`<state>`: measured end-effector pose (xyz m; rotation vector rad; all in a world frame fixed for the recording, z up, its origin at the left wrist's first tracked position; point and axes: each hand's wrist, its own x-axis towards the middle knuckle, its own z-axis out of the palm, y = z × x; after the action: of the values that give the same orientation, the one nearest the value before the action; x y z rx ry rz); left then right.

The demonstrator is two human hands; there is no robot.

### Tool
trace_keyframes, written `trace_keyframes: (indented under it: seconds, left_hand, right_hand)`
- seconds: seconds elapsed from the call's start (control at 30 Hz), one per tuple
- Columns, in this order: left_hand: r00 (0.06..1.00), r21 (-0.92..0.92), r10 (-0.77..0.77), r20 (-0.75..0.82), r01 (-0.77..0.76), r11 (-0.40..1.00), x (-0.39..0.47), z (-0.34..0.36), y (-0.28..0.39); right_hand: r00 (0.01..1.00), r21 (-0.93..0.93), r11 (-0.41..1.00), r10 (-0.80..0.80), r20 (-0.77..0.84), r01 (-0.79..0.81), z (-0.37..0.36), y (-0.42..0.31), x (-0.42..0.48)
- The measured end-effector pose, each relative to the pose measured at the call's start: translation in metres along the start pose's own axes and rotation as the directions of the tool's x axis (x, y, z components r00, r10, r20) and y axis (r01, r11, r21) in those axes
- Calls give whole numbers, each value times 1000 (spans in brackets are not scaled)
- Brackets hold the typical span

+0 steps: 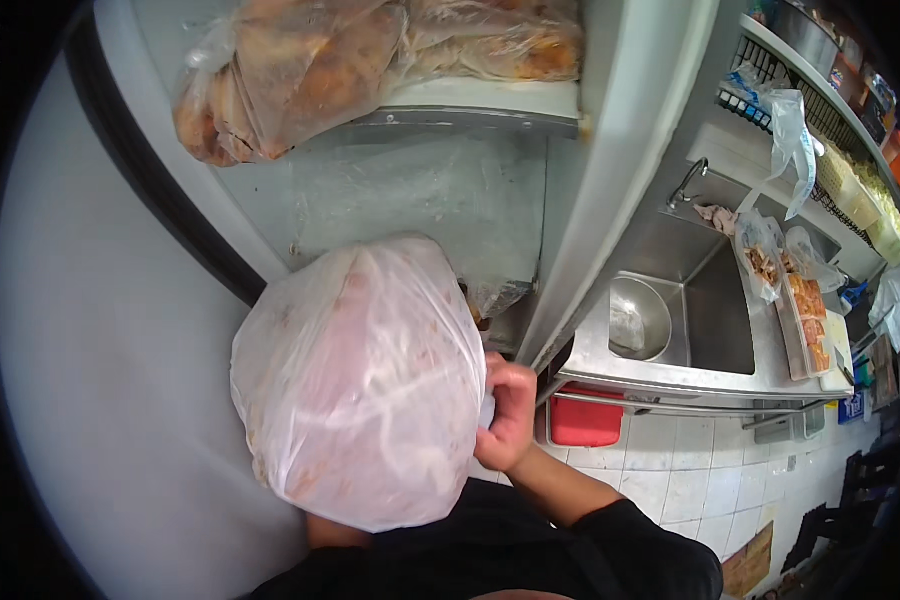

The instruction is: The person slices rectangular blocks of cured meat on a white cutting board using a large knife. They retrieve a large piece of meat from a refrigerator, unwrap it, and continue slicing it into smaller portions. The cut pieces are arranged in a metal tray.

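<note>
A large white translucent plastic bag [367,390] with pinkish contents, possibly meat, fills the space before my chest. My right hand [508,412] is curled around the bag's right edge and grips the plastic. The bag hides my left hand; only a piece of that forearm [337,532] shows below it. Behind the bag stands an open refrigerator or freezer. Its upper shelf [480,97] carries clear plastic bags of orange-brown food [292,75], one sagging over the shelf's front edge. Another clear bag [499,296] lies lower in the compartment, partly covered by the white bag.
The open appliance door [120,360] stands close on my left. To the right is a stainless steel sink [720,322] holding a metal pot [656,322]. A plastic tray of orange-brown food pieces [806,322] sits on the counter, with a red container [585,420] below. White tiles cover the floor [667,472].
</note>
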<state>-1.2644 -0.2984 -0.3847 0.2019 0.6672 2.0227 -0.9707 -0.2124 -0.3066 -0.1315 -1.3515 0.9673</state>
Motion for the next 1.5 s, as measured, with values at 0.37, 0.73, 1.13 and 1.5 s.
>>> trace_keyframes:
  seconds: [0.37, 0.73, 1.13, 1.5]
  left_hand:
    - [955, -86, -166, 246, 192, 978, -124, 83, -135]
    - [497, -5, -564, 659, 753, 658, -259, 258, -384]
    - [77, 235, -729, 680, 919, 316, -366, 335, -537]
    - [133, 295, -802, 582, 885, 360, -320, 362, -669]
  right_hand:
    - [985, -272, 960, -106, -136, 66, -107, -204, -69]
    - [734, -614, 785, -369, -571, -83, -185, -418, -197]
    - [540, -853, 442, -663, -519, -278, -204, -492, -240]
    - [587, -832, 487, -602, -540, -266, -387, -463, -203]
